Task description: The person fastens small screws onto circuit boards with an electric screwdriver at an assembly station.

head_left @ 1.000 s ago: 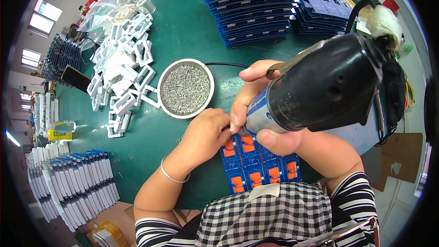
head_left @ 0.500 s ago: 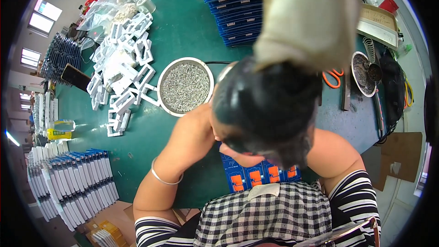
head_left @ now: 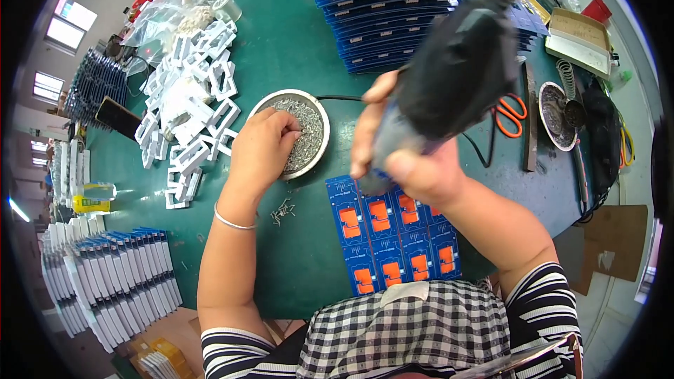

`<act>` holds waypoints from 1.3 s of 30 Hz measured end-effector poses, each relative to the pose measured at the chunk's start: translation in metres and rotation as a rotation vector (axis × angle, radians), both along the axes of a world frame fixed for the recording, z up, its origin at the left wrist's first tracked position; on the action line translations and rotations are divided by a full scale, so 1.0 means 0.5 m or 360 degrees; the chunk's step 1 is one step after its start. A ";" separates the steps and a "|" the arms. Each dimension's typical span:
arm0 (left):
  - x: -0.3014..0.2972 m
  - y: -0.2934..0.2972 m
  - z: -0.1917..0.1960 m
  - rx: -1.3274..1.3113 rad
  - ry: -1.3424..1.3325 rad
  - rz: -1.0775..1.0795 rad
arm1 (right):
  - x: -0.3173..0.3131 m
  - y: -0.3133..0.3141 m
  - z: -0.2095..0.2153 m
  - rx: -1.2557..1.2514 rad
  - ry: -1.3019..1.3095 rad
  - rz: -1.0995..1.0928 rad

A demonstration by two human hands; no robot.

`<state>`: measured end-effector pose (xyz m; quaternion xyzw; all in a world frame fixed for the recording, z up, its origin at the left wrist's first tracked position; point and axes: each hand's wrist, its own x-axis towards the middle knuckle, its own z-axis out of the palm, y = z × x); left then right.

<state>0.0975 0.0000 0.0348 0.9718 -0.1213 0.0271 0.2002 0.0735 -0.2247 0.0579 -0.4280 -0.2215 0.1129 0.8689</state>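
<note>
Comparing with half a second ago: the dark blur that filled the centre of the view has cleared, so both hands are readable again. Right hand is wrapped tight around a black electric screwdriver, fingers closed on the barrel, tool tilted with its tip end down over the blue circuit boards, top end leaning up and right toward the blue stacks; the bit itself is hidden behind the fingers, so contact with the boards can't be confirmed. A second ago the same tool sat further right and lower in view. Left hand has moved: a second ago it was down at the left edge of the boards, now it's over the round metal dish of screws, fingertips bunched together down in the screws; whether it actually has one pinched, I can't tell. The boards, with orange patches, lie flat on the green table just in front of the checked shirt, same spot as before. A few loose screws lie on the table between dish and boards. White plastic frames are piled left of the dish, orange-handled scissors right of the tool.
</note>
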 end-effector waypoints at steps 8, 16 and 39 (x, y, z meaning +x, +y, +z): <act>-0.018 -0.005 0.033 -0.0376 0.0043 0.0158 | -0.009 -0.116 0.021 0.0285 -0.0226 -0.0392; -0.122 -0.153 -0.006 -0.0541 0.0058 -0.0651 | -0.032 -0.133 0.015 0.0244 -0.0227 -0.0456; -0.113 -0.161 0.010 -0.0062 -0.0076 -0.0770 | -0.035 -0.078 0.028 0.0038 -0.0252 -0.0264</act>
